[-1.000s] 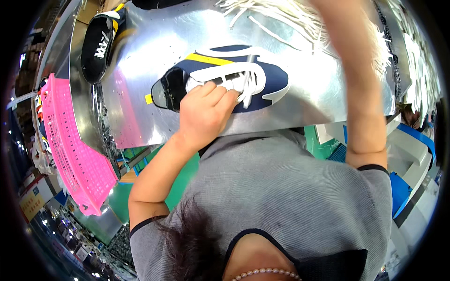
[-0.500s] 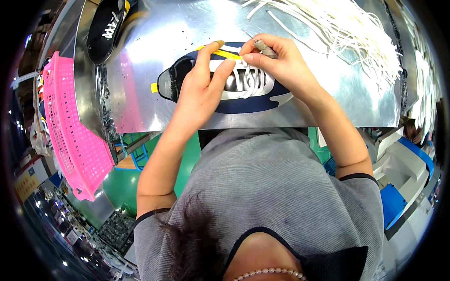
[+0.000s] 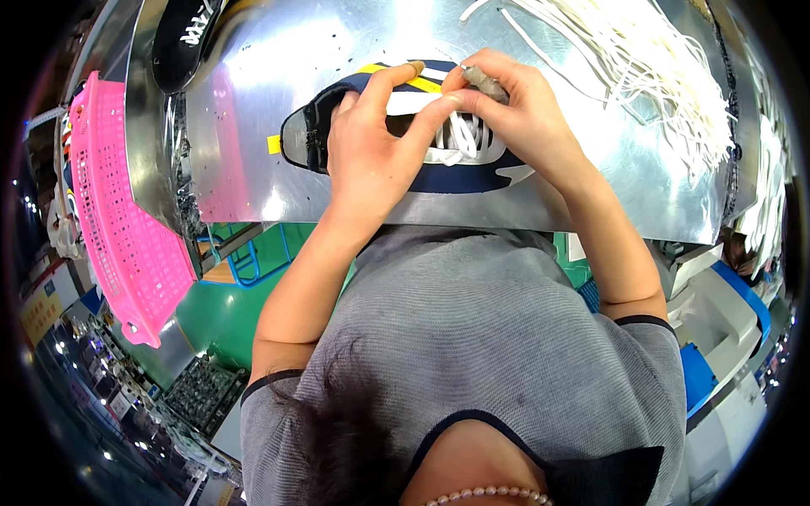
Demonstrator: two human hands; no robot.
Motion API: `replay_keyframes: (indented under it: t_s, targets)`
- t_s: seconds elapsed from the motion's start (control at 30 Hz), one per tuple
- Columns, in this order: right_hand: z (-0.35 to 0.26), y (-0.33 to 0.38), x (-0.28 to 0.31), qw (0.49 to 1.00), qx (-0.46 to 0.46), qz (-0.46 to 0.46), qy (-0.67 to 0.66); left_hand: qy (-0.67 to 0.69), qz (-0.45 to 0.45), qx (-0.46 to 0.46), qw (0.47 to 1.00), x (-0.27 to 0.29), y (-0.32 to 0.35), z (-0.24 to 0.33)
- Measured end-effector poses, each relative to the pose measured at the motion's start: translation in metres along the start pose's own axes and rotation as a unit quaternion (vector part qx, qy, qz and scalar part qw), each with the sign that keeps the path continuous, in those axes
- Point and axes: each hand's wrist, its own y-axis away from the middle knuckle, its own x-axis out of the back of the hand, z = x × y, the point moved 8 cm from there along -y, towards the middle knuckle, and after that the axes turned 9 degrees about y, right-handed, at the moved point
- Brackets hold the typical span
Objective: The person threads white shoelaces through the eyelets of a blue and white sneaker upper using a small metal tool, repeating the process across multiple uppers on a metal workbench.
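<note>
A navy sneaker (image 3: 439,179) with a white eyelet strip and a yellow stripe lies on its sole, heel to the left. White laces (image 3: 458,139) run loosely through its toe-side eyelets. My left hand (image 3: 371,152) grips the shoe's far eyelet edge, its covered index fingertip outside and its thumb inside. My right hand (image 3: 525,114) is closed round a thin metal tool (image 3: 484,83) with a grey-beige wrapped handle. Both thumbs meet at the far eyelet row. The fingers hide what happens at the eyelet, and the tool's tip is mostly hidden.
A heap of white laces (image 3: 641,84) covers the back right of the metal table (image 3: 278,93). Another dark shoe (image 3: 181,46) lies at the far left. A pink plastic basket (image 3: 126,228) hangs beside the left edge. More white laces (image 3: 764,194) hang at the right.
My left thumb has moved right to meet my right thumb at the eyelets. The right hand has shifted slightly right, and its tool has turned. The far eyelet edge is pulled up.
</note>
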Motion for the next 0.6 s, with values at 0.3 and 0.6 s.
replay_keyframes:
  t_s: [0.3, 0.6]
  targets:
    - [-0.016, 0.034, 0.019, 0.997, -0.004, 0.028, 0.073, -0.03, 0.013, -0.005, 0.999, 0.001, 0.006, 0.003]
    - [-0.032, 0.026, -0.013, 0.912, 0.122, 0.072, 0.384, -0.064, 0.015, -0.076, 0.995, -0.005, 0.009, 0.01]
